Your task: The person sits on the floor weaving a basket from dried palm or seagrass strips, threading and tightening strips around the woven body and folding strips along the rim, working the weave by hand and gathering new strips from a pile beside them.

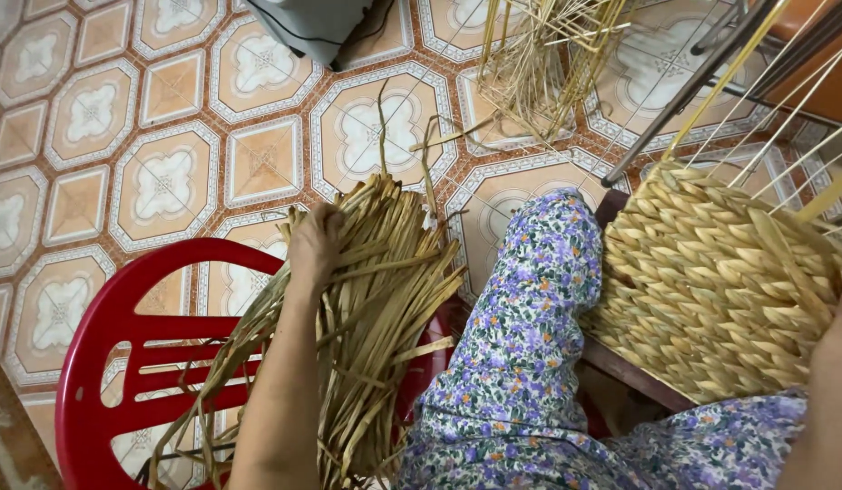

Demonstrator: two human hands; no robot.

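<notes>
Our left hand (pixel 314 243) is gripping dried straw strips (pixel 385 299) at centre; basket (pixel 711 290) at right is half-woven, stakes bare; right hand (pixel 838 349) unclear.

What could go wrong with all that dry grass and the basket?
The left hand presses on a loose bundle of dried strands draped over a red plastic chair; some hang over its edge and might slide to the tiled floor. The half-woven basket leans on the person's knee, with only the right hand at its side, so it may tip. Its stiff upright stakes could poke.
</notes>
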